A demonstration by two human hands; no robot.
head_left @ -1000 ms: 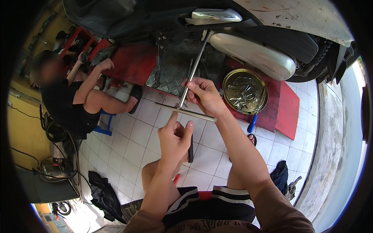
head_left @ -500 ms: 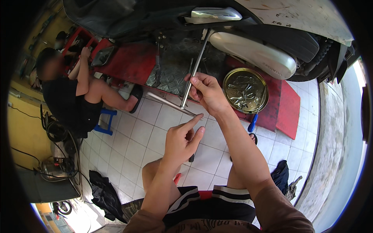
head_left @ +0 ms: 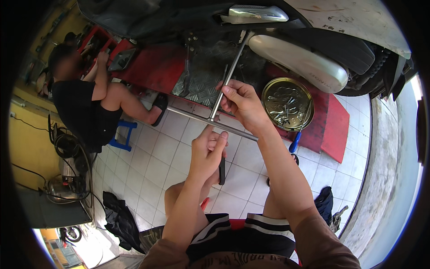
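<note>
A T-handle socket wrench (head_left: 230,75) runs from the underside of the motorbike (head_left: 295,58) toward me. Its far end meets the bike near the silver cover, where I cannot make out the fastener. My right hand (head_left: 244,103) is closed around the shaft, thumb and fingers pinching it just above the crossbar. Below the crossbar is my left hand (head_left: 207,150), its index finger raised against the bar near the joint and its thumb standing apart. The other left fingers are loosely curled and grip nothing.
Beside the bike, a round gold tray (head_left: 268,107) holds several bolts, with a blue-handled screwdriver (head_left: 294,142) resting across its rim. The bike stands over a red and metal platform (head_left: 329,130). At left, another person (head_left: 80,103) sits on a blue stool (head_left: 123,136). Dark cloth (head_left: 120,219) lies on the tiles.
The wrench's crossbar has turned, its right end now reaching under my right wrist. My left index finger has moved from that end toward the joint. The right hand keeps its hold.
</note>
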